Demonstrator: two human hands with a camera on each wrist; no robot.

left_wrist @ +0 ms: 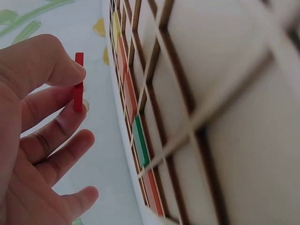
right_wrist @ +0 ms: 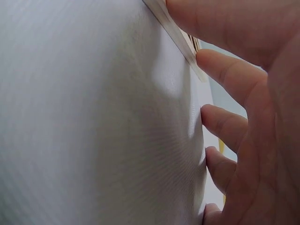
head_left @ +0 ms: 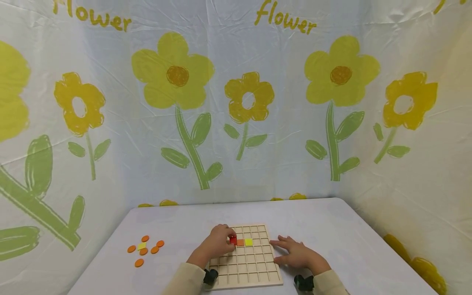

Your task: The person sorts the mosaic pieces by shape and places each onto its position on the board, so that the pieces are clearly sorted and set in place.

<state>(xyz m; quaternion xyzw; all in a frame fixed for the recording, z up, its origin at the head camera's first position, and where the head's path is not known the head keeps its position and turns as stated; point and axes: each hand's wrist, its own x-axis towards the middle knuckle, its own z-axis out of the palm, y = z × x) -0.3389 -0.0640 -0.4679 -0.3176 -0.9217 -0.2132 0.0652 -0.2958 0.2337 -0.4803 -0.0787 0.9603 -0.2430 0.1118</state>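
Note:
Between thumb and fingers my left hand (head_left: pixel 220 241) pinches a thin red square tile (left_wrist: pixel 78 101), held over the left part of a wooden grid board (head_left: pixel 258 268). A row of tiles lies in the board's cells: a yellow tile (head_left: pixel 248 242) and an orange tile (head_left: pixel 240 242) show beside the hand. In the left wrist view a green tile (left_wrist: pixel 139 141) and a reddish tile (left_wrist: pixel 153 193) sit further along. My right hand (head_left: pixel 296 253) is spread at the board's right edge, thumb and index fingertips against the rim, other fingertips on the table.
On the left of the white table (head_left: pixel 177 229) lie several orange round pieces (head_left: pixel 139 262) around a yellow square piece (head_left: pixel 141 246). A flower-printed curtain (head_left: pixel 287 164) rises behind the table and along both sides.

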